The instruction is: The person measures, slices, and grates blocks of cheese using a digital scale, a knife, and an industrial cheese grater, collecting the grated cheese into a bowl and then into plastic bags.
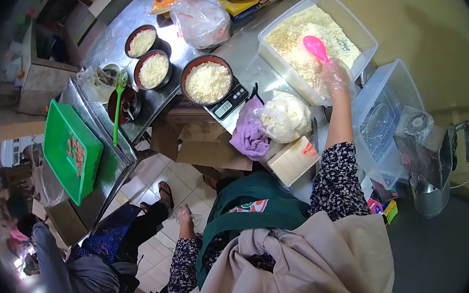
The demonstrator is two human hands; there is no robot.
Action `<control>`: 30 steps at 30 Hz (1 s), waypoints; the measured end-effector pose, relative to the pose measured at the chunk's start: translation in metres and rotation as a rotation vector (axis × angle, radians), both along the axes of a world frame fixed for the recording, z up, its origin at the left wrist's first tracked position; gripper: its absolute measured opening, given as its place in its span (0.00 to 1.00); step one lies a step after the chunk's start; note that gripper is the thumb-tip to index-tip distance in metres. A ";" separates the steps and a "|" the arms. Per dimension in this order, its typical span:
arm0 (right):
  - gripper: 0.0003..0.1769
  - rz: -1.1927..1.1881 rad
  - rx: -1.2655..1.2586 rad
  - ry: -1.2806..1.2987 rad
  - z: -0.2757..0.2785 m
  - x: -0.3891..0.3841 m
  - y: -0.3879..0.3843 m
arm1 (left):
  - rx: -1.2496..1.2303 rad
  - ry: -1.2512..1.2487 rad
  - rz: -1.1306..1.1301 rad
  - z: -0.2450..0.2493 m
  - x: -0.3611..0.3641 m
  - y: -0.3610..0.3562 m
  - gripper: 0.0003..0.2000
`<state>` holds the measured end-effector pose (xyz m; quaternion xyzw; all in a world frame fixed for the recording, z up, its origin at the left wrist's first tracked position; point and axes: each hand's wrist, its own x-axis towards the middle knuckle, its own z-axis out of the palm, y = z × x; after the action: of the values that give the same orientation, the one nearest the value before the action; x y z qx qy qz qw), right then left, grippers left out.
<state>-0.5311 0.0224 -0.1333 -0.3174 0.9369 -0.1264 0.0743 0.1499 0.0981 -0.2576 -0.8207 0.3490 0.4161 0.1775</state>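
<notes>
Pink spoon [315, 47] held in gloved R hand [337, 75], over clear bin [367, 49] w/ pale crumbs [303, 24], gloved L hand [185, 214] low, can't tell if empty, filled bowl [186, 73] on scale [230, 103].

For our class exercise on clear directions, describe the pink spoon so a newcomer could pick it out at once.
Find the large clear tub of pale crumbs at the upper right. There, the person's right hand grips the pink spoon by its narrow end. Its bright pink sets it apart from the crumbs and the green utensil farther left.
</notes>
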 end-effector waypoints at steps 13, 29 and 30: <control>0.18 0.039 -0.030 0.041 0.032 0.005 -0.038 | -0.374 0.027 -0.233 0.021 -0.072 -0.050 0.28; 0.11 -0.192 -0.798 -1.265 0.017 0.023 -0.012 | -0.294 -0.045 -0.180 -0.006 -0.028 -0.026 0.27; 0.11 -0.234 -0.802 -1.203 0.020 0.025 -0.010 | -0.296 -0.043 -0.181 -0.010 -0.028 -0.026 0.27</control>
<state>-0.5056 0.0122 -0.1129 -0.0935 0.6434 -0.6193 0.4402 0.1223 0.0716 -0.2674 -0.8119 0.4749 0.3249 0.0988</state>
